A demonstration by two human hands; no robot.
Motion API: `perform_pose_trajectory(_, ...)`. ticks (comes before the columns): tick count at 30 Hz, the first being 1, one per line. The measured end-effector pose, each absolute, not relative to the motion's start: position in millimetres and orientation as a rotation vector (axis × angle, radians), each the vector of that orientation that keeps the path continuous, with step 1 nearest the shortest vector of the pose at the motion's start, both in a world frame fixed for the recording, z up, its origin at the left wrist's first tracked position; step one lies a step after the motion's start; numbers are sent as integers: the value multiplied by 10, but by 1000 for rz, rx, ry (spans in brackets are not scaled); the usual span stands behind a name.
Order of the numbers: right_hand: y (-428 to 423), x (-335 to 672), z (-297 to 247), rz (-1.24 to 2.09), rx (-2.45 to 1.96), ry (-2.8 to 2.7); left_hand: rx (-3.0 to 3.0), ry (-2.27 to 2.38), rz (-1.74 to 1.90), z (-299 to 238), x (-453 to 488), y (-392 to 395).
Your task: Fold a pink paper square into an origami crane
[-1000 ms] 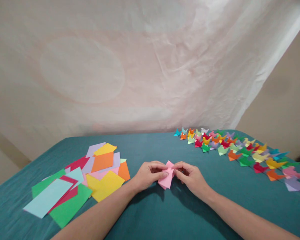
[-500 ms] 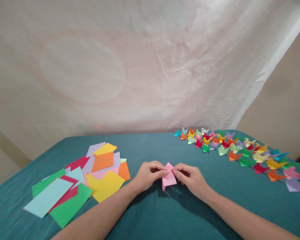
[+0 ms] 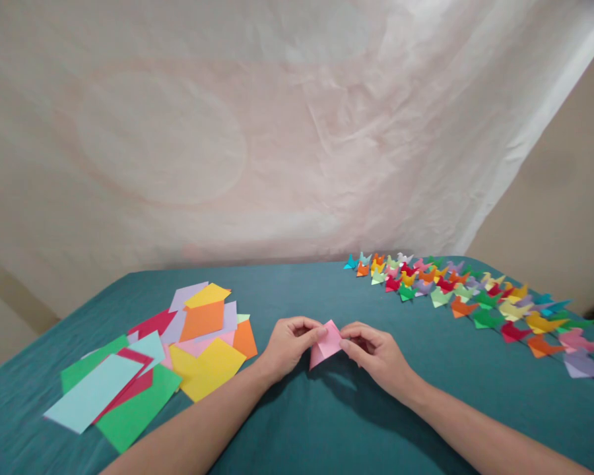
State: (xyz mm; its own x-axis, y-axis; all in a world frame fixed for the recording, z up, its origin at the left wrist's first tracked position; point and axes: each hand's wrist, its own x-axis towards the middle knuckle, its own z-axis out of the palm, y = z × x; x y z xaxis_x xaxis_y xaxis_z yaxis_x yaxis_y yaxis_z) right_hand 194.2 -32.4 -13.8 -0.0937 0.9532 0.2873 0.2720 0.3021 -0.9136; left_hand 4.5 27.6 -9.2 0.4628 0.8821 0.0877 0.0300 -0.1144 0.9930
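Observation:
A small folded piece of pink paper (image 3: 329,342) is held up just above the table, at the middle front of the head view. My left hand (image 3: 293,343) pinches its left side between thumb and fingers. On the opposite side, my right hand (image 3: 375,349) has its thumb and forefinger closed on the paper's right corner. The paper tilts, with a pointed lower corner toward the left. Creases cross its face, and its back is hidden from me.
Loose coloured paper sheets (image 3: 208,369) lie in an overlapping heap on the left of the green tablecloth (image 3: 287,429). Rows of folded paper birds (image 3: 488,319) stand along the right side. A pale sheet of cloth or plastic (image 3: 297,165) hangs behind the table.
The pink paper has turned in my fingers, its lower edge now slanting down to the left. Both hands stay almost in place.

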Motion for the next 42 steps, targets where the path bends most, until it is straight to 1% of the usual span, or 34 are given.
perform_pose_trajectory(4, -314, 1938, -114, 831, -1169, -1595, 1527, 863, 923, -96, 51, 264)
perform_pose_trajectory(15, -317, 1926, -137, 954, -1252, -1499, 1586, 911, 936, -99, 58, 243)
perform_pose_trajectory(21, -323, 1917, -133, 963, -1214, -1463, 1436, 868, 972, -58, 100, 219)
perform_pose_trajectory(29, -331, 1917, -114, 983, -1221, -1545, 1395, 875, 951, -49, 96, 215)
perform_pose_trajectory(42, -343, 1918, -95, 918, -1233, -1625, 1443, 866, 949, -22, 109, 184)
